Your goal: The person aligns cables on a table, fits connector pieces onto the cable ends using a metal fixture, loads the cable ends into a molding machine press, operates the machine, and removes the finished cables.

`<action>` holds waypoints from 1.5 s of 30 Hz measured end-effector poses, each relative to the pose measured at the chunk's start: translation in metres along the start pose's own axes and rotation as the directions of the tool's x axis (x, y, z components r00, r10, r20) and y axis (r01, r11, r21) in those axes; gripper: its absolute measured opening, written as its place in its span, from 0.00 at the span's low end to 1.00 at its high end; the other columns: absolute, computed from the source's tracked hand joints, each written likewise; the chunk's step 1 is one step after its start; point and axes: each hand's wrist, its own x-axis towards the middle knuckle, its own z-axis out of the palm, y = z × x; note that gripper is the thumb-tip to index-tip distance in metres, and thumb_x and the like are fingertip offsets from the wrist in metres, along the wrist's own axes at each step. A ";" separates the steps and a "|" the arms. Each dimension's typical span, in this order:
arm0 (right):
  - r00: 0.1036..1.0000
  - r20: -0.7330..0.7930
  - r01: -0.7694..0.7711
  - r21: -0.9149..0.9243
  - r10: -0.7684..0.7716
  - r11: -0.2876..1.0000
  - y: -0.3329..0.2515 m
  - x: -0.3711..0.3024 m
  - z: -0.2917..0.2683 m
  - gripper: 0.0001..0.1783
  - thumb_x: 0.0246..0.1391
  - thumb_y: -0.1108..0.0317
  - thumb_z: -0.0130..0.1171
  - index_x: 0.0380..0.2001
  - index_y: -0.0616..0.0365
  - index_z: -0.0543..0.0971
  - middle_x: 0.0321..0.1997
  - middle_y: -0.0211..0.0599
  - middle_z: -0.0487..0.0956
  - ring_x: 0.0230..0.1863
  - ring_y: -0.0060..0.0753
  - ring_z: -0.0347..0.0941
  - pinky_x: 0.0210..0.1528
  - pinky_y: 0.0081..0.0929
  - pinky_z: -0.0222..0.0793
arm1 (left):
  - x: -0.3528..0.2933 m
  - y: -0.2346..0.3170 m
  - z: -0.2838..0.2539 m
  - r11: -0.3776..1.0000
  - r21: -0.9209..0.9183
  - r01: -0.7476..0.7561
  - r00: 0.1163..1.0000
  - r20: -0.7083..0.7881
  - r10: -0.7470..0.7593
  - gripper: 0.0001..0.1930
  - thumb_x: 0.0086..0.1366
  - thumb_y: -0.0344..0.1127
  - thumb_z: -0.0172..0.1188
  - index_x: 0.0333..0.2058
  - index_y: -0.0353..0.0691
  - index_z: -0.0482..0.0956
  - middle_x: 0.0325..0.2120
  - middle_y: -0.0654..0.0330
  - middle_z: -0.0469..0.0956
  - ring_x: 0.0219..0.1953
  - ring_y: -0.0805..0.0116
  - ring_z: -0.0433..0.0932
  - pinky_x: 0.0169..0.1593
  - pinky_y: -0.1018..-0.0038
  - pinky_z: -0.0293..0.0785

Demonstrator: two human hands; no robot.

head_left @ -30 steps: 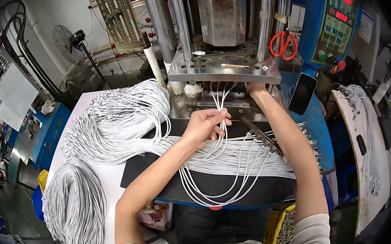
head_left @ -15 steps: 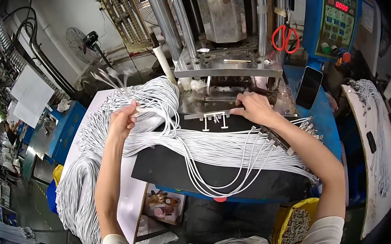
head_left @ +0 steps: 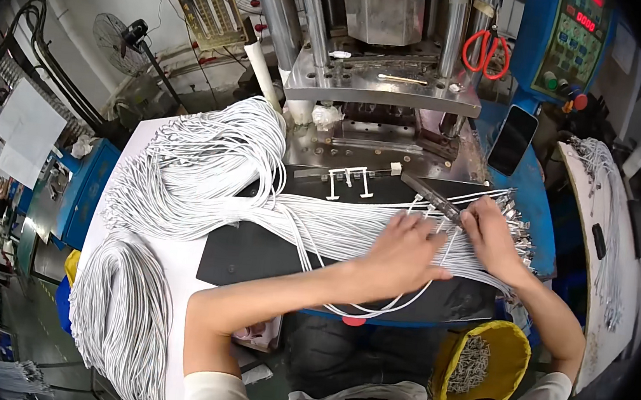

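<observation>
White cables [head_left: 318, 223] lie in a thick bundle across a black mat, their metal-tipped ends at the right. My left hand [head_left: 400, 259] is over the cables, thumb stretched away from the bent fingers; its fingertips are blurred. At the right end of a dark metal bar [head_left: 434, 199], my right hand [head_left: 492, 238] has thumb and fingers closed on it. Several cables run from this bar and loop toward the mat's front edge. Beyond the bundle rests a white molded plastic piece [head_left: 349, 178] with T-shaped legs, on a thin metal strip.
A press with a steel plate [head_left: 383, 89] stands behind the mat; a cotton swab [head_left: 402, 80] lies on it. More cable coils [head_left: 121, 312] hang at the left. Right are a phone [head_left: 513, 140], red-handled scissors [head_left: 487, 53] and a control box [head_left: 571, 47]. A yellow bucket [head_left: 501, 375] stands below.
My left hand has moved right, from the left cable coil to the cables by the bar. My right hand has come nearer, from the press's edge to the bar's end.
</observation>
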 end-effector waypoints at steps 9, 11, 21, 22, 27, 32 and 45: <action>0.907 0.254 -0.422 0.578 0.337 0.698 0.044 0.122 0.032 0.17 0.67 0.61 0.60 0.33 0.67 0.79 0.25 0.30 0.72 0.30 0.26 0.63 0.38 0.31 0.64 | 0.004 -0.031 -0.039 0.992 0.009 0.125 0.982 0.139 -0.125 0.23 0.64 0.52 0.67 0.27 0.33 0.84 0.34 0.49 0.80 0.38 0.53 0.77 0.46 0.58 0.75; 0.966 -0.145 -0.116 0.496 0.214 0.860 0.081 0.162 0.096 0.12 0.64 0.66 0.61 0.38 0.66 0.81 0.30 0.36 0.80 0.34 0.31 0.71 0.45 0.31 0.70 | 0.039 -0.057 -0.039 0.988 0.068 0.136 0.982 0.124 -0.143 0.25 0.62 0.55 0.68 0.24 0.34 0.84 0.29 0.50 0.80 0.36 0.53 0.77 0.45 0.58 0.75; 0.943 -0.289 0.231 0.202 -0.167 0.952 0.154 0.223 0.173 0.13 0.59 0.71 0.60 0.47 0.62 0.81 0.45 0.54 0.82 0.46 0.51 0.79 0.49 0.42 0.74 | 0.095 -0.131 -0.024 0.668 -0.022 0.743 0.589 0.495 -0.639 0.47 0.57 0.84 0.51 0.24 0.35 0.87 0.33 0.44 0.85 0.47 0.51 0.83 0.55 0.59 0.75; 0.982 -0.179 0.109 0.246 -0.066 0.963 0.137 0.221 0.167 0.14 0.58 0.72 0.60 0.47 0.63 0.81 0.46 0.56 0.82 0.47 0.52 0.79 0.50 0.43 0.74 | 0.090 -0.138 -0.025 0.662 -0.015 0.750 0.580 0.497 -0.646 0.47 0.57 0.84 0.51 0.24 0.35 0.87 0.33 0.44 0.85 0.47 0.51 0.83 0.55 0.59 0.75; 0.999 0.043 0.001 -0.143 0.006 0.990 0.069 0.177 0.109 0.19 0.61 0.68 0.55 0.54 0.62 0.78 0.54 0.56 0.79 0.60 0.54 0.74 0.63 0.49 0.66 | 0.070 -0.161 -0.043 0.698 -0.150 0.701 0.691 0.385 -0.611 0.53 0.55 0.86 0.48 0.48 0.33 0.83 0.46 0.39 0.82 0.56 0.45 0.79 0.62 0.55 0.71; 0.976 0.051 0.211 -0.441 -0.210 0.872 0.018 0.140 0.119 0.29 0.68 0.58 0.47 0.68 0.58 0.68 0.71 0.56 0.68 0.76 0.58 0.56 0.76 0.71 0.35 | 0.064 -0.157 -0.039 0.853 0.166 0.495 0.746 0.422 -0.515 0.63 0.53 0.88 0.47 0.67 0.32 0.65 0.64 0.36 0.69 0.68 0.41 0.66 0.71 0.48 0.58; 0.992 0.127 0.062 -0.544 0.009 0.837 -0.002 0.162 0.130 0.34 0.64 0.50 0.52 0.69 0.52 0.68 0.74 0.49 0.65 0.76 0.61 0.54 0.70 0.79 0.34 | 0.081 -0.154 -0.033 0.856 0.209 0.473 0.745 0.424 -0.515 0.68 0.52 0.89 0.45 0.74 0.34 0.48 0.70 0.37 0.59 0.74 0.40 0.56 0.74 0.46 0.51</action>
